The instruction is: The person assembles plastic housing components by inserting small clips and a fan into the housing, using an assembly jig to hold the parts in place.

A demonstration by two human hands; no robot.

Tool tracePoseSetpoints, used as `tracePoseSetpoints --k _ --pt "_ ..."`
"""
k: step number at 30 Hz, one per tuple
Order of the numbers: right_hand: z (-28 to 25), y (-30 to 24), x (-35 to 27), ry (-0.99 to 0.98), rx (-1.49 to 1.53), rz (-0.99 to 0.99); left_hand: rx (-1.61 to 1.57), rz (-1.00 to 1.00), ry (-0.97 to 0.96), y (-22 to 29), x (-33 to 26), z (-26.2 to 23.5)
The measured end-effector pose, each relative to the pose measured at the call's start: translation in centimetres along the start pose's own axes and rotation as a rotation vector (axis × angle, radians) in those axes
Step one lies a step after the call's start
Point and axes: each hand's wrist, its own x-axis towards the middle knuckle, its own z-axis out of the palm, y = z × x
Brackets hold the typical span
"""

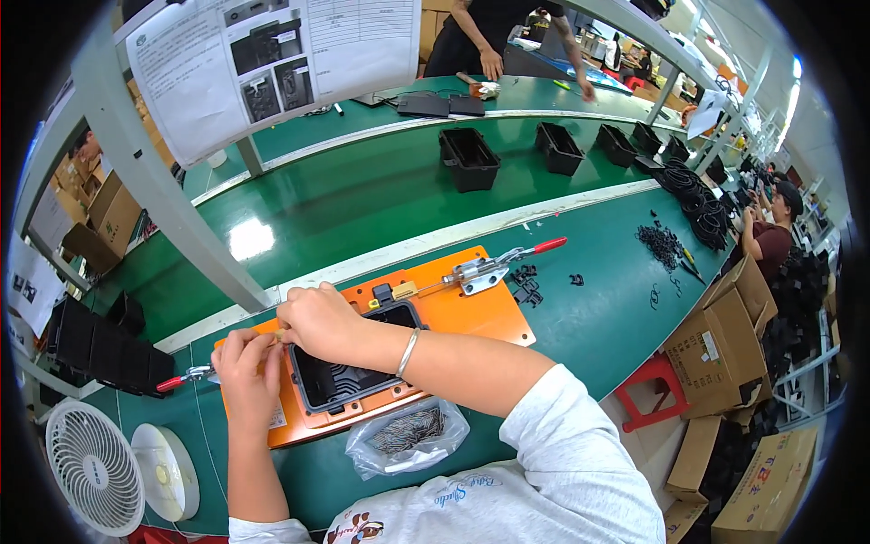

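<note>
My right hand (317,319) reaches across to the left side of an open black plastic box (361,401), its fingers pinched together. Close beside it, my left hand (246,364) has thumb and fingertips brought together, almost meeting the right fingertips. Whatever they hold is too small and hidden to name. The box sits in an orange fixture plate (485,313). A toggle clamp with a red handle (549,245) is mounted at the plate's far right; another red clamp handle (170,384) sticks out at the left, beyond my left hand.
A clear bag (370,461) of thin metal pins lies before the fixture. Small black clips (526,288) are right of it. Black boxes (469,161) stand on the green conveyor (362,186). A white fan (93,467) is at left, cartons (720,344) at right. Co-workers are beyond.
</note>
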Motion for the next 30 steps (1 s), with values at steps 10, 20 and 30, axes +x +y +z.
tracePoseSetpoints --k 10,20,30 --pt "-1.9 -1.1 -1.8 -0.072 -0.284 -0.072 -0.934 -0.946 0.564 -12.0 -7.3 -3.7" --pt "-1.3 -2.1 -2.2 -0.050 -0.440 -0.239 -1.795 -1.457 0.886 -21.5 -8.6 -4.3" --pt "-1.9 -1.8 -2.1 -0.048 -0.389 -0.271 -0.546 -0.519 0.605 -6.0 1.9 -1.7"
